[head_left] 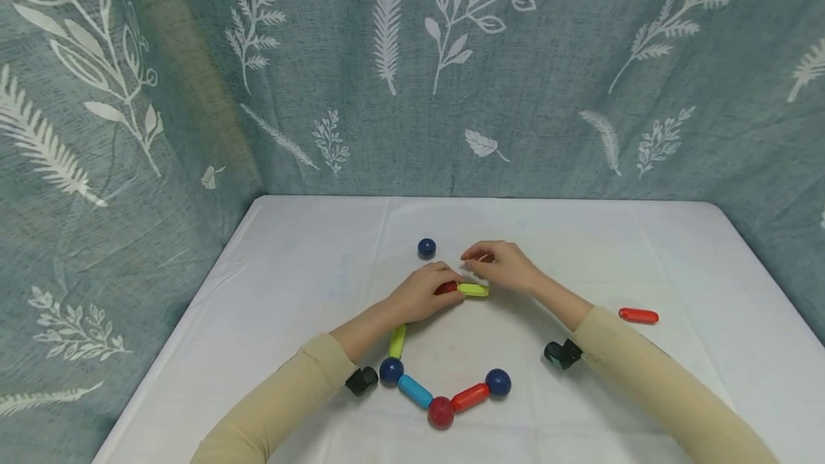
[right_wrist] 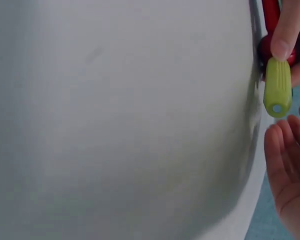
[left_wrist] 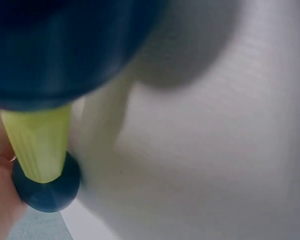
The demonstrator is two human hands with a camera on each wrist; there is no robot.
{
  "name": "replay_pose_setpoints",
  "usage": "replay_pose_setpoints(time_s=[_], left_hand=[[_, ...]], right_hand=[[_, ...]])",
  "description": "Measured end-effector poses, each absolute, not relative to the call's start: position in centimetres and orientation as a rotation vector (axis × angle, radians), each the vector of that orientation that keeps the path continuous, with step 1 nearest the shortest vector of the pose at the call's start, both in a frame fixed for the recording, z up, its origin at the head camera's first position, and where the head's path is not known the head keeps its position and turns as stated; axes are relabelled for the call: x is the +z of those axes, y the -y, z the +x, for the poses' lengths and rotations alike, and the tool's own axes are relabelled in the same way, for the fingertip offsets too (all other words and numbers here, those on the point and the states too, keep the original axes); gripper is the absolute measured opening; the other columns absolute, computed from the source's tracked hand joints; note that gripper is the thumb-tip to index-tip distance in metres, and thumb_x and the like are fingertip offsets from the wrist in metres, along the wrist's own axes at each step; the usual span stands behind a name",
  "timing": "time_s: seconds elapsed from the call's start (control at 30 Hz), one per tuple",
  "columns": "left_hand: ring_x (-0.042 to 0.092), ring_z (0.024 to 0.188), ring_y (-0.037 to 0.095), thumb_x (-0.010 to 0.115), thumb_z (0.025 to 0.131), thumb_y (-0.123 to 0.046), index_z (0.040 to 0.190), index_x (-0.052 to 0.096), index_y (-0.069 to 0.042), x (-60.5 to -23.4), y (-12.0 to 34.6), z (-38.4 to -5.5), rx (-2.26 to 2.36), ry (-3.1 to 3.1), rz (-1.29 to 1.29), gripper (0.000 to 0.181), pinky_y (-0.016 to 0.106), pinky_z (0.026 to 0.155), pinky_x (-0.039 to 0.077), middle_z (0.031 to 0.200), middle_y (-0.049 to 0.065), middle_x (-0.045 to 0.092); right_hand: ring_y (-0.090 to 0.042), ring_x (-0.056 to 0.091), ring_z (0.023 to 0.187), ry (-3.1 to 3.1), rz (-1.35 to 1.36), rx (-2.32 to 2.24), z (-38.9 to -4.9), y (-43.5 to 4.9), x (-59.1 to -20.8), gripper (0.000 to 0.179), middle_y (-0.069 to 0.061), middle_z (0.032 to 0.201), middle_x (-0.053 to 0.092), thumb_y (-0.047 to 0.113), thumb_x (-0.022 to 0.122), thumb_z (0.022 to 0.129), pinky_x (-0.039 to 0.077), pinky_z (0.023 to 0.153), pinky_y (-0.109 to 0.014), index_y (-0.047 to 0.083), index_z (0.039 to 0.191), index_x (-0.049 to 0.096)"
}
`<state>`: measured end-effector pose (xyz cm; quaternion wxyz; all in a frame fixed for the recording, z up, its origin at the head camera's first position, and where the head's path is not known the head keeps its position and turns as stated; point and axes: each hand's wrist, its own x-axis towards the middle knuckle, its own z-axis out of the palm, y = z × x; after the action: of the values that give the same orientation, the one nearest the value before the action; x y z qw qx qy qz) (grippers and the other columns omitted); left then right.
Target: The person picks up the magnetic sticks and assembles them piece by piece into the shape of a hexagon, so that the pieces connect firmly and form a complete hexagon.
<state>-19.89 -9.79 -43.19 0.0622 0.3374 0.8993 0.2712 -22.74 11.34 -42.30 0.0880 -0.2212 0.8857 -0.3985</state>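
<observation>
In the head view my left hand grips a red ball; a yellow-green magnetic rod sticks out from it to the right. The right wrist view shows the left thumb against this rod, with the red ball and a red rod behind. My right hand hovers just beyond the rod's free end, fingers loosely bent, holding nothing. Below the left hand, another yellow-green rod meets a blue ball. In the left wrist view, that rod spans two blue balls.
Nearer me the chain continues: a light-blue rod, a red ball, a red rod and a blue ball. A loose blue ball lies beyond the hands. Another red rod lies at the right on the white-covered table.
</observation>
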Motion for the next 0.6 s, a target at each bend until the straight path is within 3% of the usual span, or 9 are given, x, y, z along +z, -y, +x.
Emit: replay_pose_setpoints(time_s=[0.2,0.37,0.6], left_hand=[[0.058,0.107,0.02,0.065,0.095,-0.023,0.116,0.069,-0.009,-43.5,9.8,-19.8,0.804,-2.754,1.113,0.025,0.034,0.091,0.047,0.116,0.007,0.065],[0.059,0.104,0.018,0.066,0.094,-0.024,0.112,0.07,-0.008,-43.9,9.9,-19.9,0.791,-2.777,1.159,0.023,0.032,0.089,0.047,0.112,0.006,0.065],[0.059,0.103,0.018,0.066,0.095,-0.024,0.112,0.069,-0.009,-44.1,10.1,-19.9,0.806,-2.786,1.173,0.023,0.032,0.088,0.047,0.112,0.006,0.065]], right_hand=[[-0.029,0.062,0.101,-2.631,-0.875,-1.256,-25.4,-8.0,-42.1,0.029,-0.013,0.117,0.063,0.014,0.063,0.094,0.051,0.086,-0.04,0.003,0.122,0.064],[-0.032,0.056,0.11,-2.596,-1.04,-1.136,-26.6,-6.0,-41.9,0.034,-0.017,0.128,0.054,0.011,0.064,0.094,0.048,0.091,-0.044,0.004,0.127,0.061],[-0.031,0.056,0.113,-2.71,-1.003,-0.876,-26.6,-6.0,-41.9,0.022,-0.016,0.119,0.059,0.011,0.069,0.091,0.045,0.097,-0.045,0.005,0.112,0.068]])
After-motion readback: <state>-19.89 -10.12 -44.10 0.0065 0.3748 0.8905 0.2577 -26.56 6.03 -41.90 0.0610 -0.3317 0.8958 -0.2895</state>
